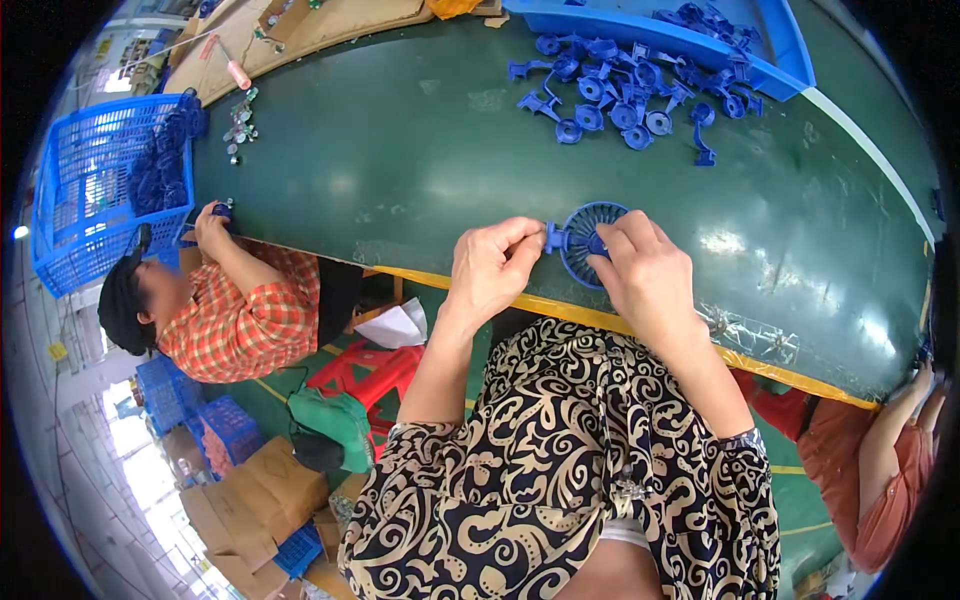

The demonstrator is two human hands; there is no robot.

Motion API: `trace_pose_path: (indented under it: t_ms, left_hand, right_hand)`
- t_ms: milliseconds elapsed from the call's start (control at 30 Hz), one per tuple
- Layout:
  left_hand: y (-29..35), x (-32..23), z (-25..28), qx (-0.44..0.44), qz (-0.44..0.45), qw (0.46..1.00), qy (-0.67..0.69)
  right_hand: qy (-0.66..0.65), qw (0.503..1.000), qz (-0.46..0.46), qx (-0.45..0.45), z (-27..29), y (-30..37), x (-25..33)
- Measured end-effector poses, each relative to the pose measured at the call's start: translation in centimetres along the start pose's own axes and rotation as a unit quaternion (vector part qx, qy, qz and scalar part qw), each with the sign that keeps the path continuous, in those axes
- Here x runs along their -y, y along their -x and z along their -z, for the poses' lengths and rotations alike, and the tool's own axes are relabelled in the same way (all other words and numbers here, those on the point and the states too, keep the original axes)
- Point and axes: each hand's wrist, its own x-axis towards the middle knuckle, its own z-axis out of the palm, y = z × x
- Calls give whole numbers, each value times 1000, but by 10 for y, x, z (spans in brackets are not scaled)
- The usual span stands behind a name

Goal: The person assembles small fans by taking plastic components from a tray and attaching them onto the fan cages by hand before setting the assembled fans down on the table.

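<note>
While your left hand (492, 265) pinches the stem, your right hand (645, 270) meets the hub of a blue round grille (580, 238).

The grille is between your hands, at the near side of the green table (400, 190), its stem caught between left thumb and forefinger; your right fingertips bunch together at the hub, though whether they pinch a separate piece I cannot tell. Beyond it, blue brackets (625, 95) lie heaped beside a blue tray (640, 28); a co-worker (245, 325) is near the blue basket (75, 200) on your left.

Blue round grille (580, 240) between left fingers (522, 232) and right fingers (620, 238), blue parts (623, 115) beyond on green table (400, 150)
</note>
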Motion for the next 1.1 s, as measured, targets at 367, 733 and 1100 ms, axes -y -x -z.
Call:
trace_pose_path:
  t_ms: [367,733,1100]
  left_hand:
    - [-4,-18,-6,9,43,997,-58]
    - [-5,-15,-34,-93,-85,987,-99]
    - [-15,15,-7,-146,-94,985,-12]
  right_hand:
    - [109,990,-32,80,-5,-5,7]
    - [6,999,-37,33,-1,1,3]
    - [43,985,-168,-19,84,68,-55]
